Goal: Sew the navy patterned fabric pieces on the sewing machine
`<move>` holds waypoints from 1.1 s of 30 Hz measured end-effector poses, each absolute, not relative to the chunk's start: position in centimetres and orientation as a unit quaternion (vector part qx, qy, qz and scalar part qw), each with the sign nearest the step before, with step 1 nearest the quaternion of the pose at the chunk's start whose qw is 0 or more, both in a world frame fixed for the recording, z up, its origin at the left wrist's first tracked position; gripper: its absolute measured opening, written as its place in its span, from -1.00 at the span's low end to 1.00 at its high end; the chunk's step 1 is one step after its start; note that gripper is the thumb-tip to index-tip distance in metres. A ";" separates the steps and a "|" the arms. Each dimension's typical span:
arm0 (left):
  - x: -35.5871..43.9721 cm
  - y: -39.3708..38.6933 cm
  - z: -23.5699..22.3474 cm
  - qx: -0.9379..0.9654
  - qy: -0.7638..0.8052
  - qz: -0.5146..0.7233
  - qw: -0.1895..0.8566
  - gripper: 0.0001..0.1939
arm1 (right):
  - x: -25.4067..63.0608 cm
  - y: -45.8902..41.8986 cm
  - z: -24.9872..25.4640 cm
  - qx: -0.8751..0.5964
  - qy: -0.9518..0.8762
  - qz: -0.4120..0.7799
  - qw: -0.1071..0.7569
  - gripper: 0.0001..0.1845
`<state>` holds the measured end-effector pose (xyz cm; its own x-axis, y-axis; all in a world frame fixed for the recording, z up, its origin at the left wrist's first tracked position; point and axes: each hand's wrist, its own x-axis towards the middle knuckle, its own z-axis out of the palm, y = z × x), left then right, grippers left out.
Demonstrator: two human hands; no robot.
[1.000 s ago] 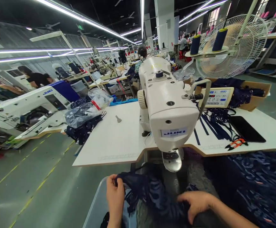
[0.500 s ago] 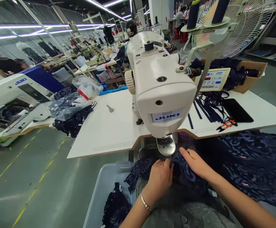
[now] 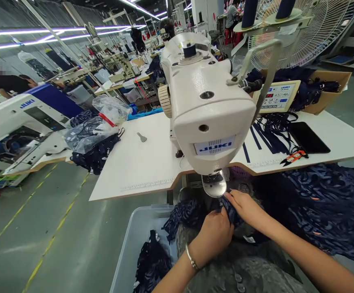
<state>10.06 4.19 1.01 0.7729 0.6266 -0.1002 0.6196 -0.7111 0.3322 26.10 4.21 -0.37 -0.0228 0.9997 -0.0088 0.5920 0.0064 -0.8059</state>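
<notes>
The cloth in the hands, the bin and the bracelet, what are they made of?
Cloth: soft, dark blue fabric, since it bunches and folds; I can't tell which fibre.
Bin: probably plastic, smooth and cloudy pale, with a moulded-looking rim.
Bracelet: likely polished metal, because it's silvery and shiny, though a coating could look similar.

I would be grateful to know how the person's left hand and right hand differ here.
The left hand is curled, while the right hand is held flatter. The left hand has a silver-coloured bracelet at its wrist; the right hand has none. The left hand sits lower in the view than the right hand. Both hold dark navy fabric.
</notes>
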 end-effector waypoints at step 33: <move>8.2 7.3 7.3 0.910 0.370 0.188 0.000 -0.62 | 28.4 7.6 4.2 -0.566 -0.553 0.438 0.428 -0.66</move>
<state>8.20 7.27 7.29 0.6565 0.6726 0.3414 0.6726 -0.7269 0.1388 28.39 7.59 4.24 0.0064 0.9997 -0.0228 0.2512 -0.0236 -0.9676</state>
